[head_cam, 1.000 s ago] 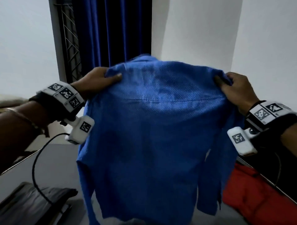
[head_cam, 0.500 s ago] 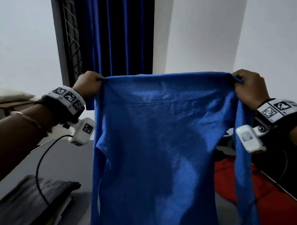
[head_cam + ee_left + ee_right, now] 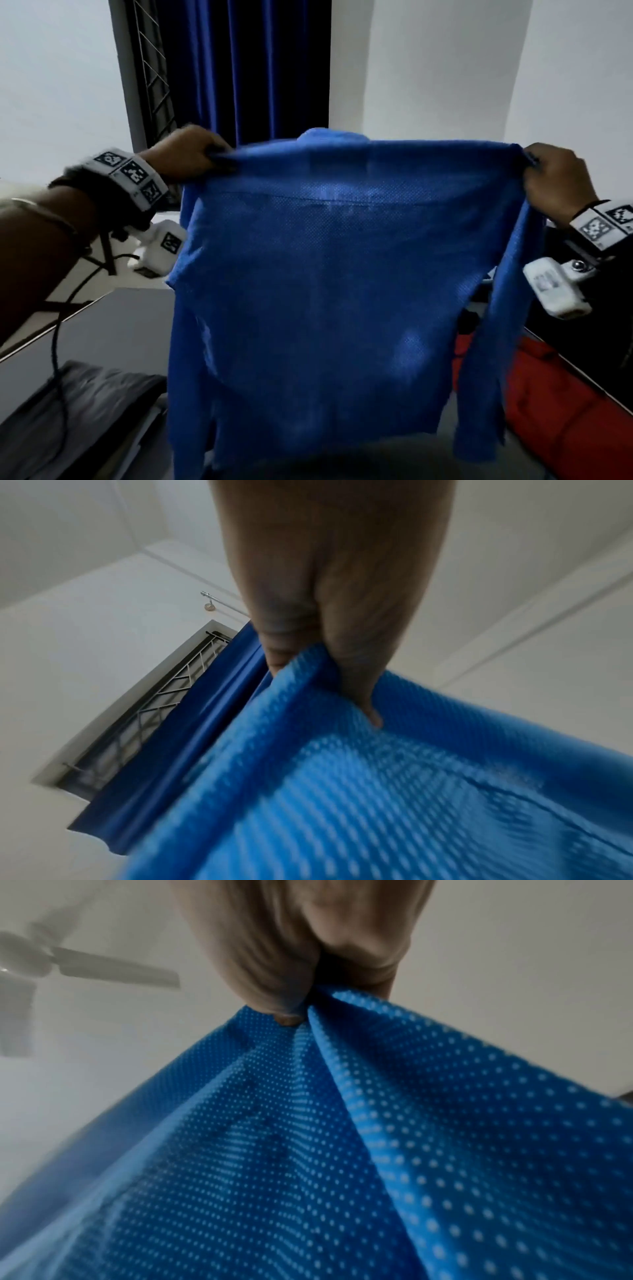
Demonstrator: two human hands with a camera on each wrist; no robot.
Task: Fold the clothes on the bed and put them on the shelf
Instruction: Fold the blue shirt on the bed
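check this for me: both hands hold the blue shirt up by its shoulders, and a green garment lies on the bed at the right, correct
One detail is off: the garment on the bed at the right is red, not green, as the head view shows. The rest stands: the left hand and right hand hold the blue shirt up by its shoulders.

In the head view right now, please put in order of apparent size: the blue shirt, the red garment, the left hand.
1. blue shirt, filling the middle of the picture.
2. red garment, partly hidden behind the shirt.
3. left hand, smallest, gripping the shirt's shoulder.
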